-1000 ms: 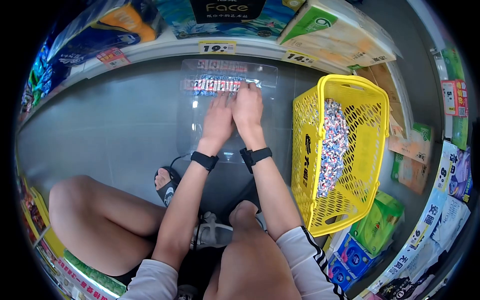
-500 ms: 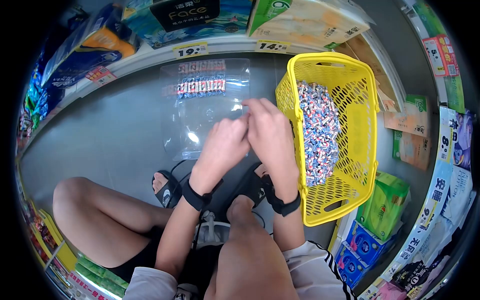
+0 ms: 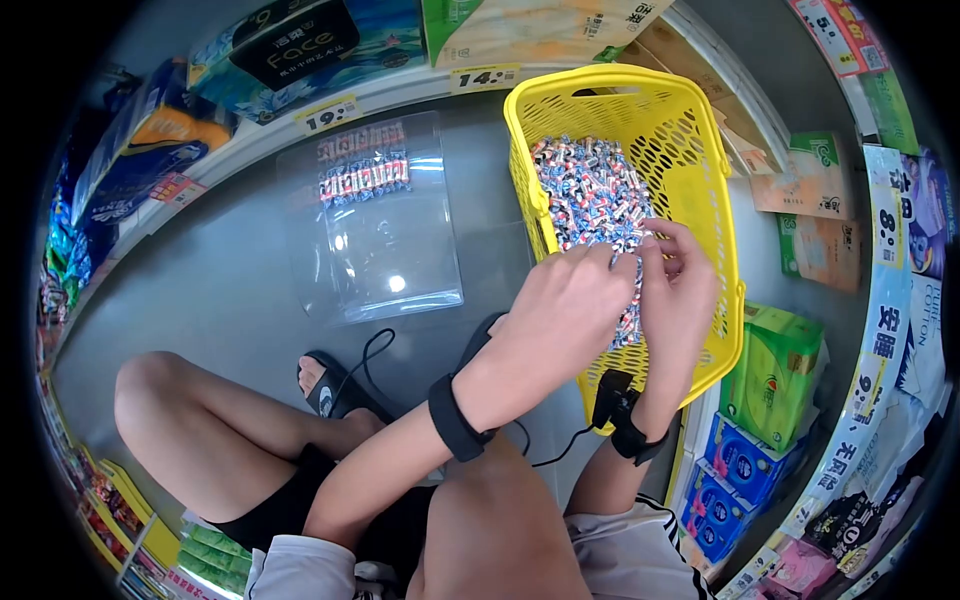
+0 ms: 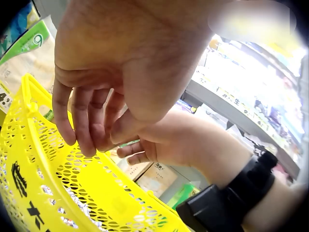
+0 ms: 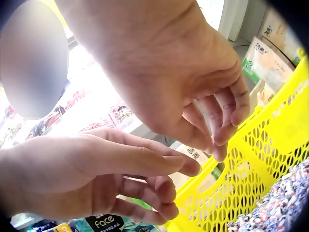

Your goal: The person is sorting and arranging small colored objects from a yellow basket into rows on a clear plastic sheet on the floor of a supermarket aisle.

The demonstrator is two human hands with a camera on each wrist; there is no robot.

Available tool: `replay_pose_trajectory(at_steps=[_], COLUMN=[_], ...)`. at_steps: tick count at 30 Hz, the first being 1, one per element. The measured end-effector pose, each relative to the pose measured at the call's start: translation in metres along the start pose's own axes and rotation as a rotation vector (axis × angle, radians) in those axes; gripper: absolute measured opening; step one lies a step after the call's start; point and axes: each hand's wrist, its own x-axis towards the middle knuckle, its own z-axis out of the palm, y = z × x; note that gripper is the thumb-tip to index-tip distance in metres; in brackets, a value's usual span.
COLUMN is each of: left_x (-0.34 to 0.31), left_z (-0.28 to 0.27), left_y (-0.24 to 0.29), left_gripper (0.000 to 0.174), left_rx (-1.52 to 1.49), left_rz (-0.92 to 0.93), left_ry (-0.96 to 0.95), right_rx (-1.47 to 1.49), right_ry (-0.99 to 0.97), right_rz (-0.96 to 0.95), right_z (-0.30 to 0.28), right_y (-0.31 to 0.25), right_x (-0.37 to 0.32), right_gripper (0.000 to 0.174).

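Both of my hands hover over the yellow basket (image 3: 715, 200), close together and with nothing in them. The left hand (image 3: 565, 305) has its fingers loosely bent, thumb near the fingertips. Beside it, the right hand (image 3: 682, 310) also has relaxed, slightly curved fingers. Below them, a heap of small wrapped candies (image 3: 590, 190) in blue, white and red fills part of the basket; the hands cover some of it in the head view. To the left, a clear plastic box (image 3: 440, 240) lies on the floor, with a neat row of the same candies (image 3: 365, 182) along its far end.
Shelves with tissue packs (image 3: 540, 30) run along the back, with price tags (image 3: 328, 116) on the edge. More tissue packs (image 3: 770, 365) stand to the right of the basket. My knees, sandals (image 3: 340, 390) and a black cable (image 3: 378, 348) are near the box.
Both hands have left the row of candies in the clear box and moved right, over the basket. The head view has turned to the right. The candy row stays in the box.
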Motion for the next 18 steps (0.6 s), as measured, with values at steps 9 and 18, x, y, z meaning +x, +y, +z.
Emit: replay_pose_trajectory(at_steps=[9, 18], left_x=[0.036, 0.069], left_z=[0.054, 0.091], left_y=[-0.008, -0.017], left_gripper=[0.016, 0.017], left_rx=[0.067, 0.141], left_rz=[0.098, -0.050], left_ry=[-0.117, -0.270], right_rx=[-0.137, -0.085], right_ry=[-0.044, -0.158], right_rz=[0.163, 0.355], right_z=[-0.001, 0.029], right_y=[0.071, 0.125], right_x=[0.024, 0.044], right_gripper=[0.023, 0.028])
